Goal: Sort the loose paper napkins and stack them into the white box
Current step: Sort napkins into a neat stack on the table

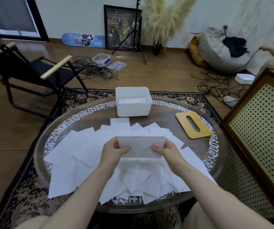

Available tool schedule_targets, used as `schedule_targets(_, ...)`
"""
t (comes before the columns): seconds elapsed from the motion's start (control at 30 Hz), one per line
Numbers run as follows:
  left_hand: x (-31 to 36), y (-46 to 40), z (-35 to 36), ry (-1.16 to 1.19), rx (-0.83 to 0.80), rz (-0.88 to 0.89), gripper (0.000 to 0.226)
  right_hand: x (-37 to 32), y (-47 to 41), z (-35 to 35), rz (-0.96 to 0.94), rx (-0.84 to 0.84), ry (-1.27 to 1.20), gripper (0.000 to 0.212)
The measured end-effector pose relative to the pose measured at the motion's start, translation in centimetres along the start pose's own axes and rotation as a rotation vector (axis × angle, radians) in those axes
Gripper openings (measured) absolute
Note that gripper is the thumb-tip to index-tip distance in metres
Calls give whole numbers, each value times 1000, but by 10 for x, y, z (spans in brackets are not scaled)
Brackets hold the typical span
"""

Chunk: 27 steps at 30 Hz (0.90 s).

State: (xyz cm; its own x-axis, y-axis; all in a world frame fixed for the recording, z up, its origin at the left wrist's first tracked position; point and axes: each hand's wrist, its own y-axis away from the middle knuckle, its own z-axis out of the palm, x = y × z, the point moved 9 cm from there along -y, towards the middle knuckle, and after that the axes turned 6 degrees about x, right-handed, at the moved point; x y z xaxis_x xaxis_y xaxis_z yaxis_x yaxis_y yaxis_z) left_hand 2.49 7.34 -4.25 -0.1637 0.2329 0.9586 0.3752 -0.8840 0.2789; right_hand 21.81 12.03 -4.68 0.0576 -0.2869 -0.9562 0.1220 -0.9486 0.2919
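Left hand (114,148) and right hand (165,149) grip napkin stack (141,146) by its ends, frame centre. Loose napkins (76,156) spread over counter (169,116). White box (133,109) upper centre, napkins inside.

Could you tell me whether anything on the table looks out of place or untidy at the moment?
Mostly the loose napkins: they lie scattered and overlapping across the round table, some hanging over its near edge. The wooden slotted lid lies off the white box, beside it. Both hands hold a neat stack.
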Motion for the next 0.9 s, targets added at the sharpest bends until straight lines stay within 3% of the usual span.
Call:
schedule_targets(0.2,-10,1,4,-27,-23,-32,32,7,0,-2,42,-5,49,15)
schedule_targets(0.47,2,1,0,5,27,88,30,-1,4,6,-82,-39,4,19)
schedule_targets(0.7,-18,0,1,-13,-2,9,38,12,3,5,-2,-49,26,19)
schedule_targets(0.9,0,1,1,9,56,120,38,2,3,5,-91,-8,60,14)
